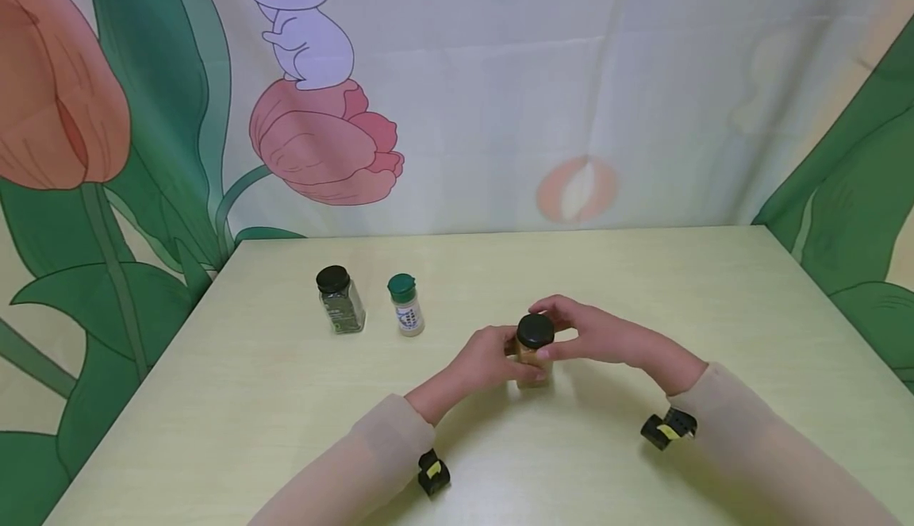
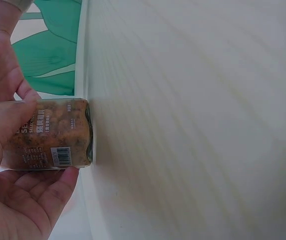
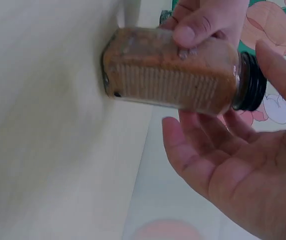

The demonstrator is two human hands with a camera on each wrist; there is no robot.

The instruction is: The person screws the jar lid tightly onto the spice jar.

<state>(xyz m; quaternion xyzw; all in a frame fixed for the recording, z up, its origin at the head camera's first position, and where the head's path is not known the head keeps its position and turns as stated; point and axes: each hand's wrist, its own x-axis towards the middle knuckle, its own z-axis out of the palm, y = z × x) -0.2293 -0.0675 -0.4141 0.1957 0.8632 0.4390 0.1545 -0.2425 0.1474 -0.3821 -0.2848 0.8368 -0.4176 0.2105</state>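
A square clear jar with a black cap point(image 1: 535, 331) and orange-brown contents stands upright at the tabletop. My left hand point(image 1: 488, 359) grips its lower body, thumb across the near side. In the left wrist view, the jar point(image 2: 58, 132) shows white print and a barcode. My right hand point(image 1: 603, 335) is curved loosely about the jar's upper part. In the right wrist view, the right thumb is beside the black cap point(image 3: 252, 81), while the fingers of that hand point(image 3: 247, 170) look relaxed. Whether they touch the glass is hard to tell.
On the pale table point(image 1: 286, 431), left of the hands, stand a black-capped jar of green herbs point(image 1: 343, 308) and a smaller shaker with a green cap point(image 1: 407, 308). A printed curtain point(image 1: 485, 97) hangs behind the table's back edge.
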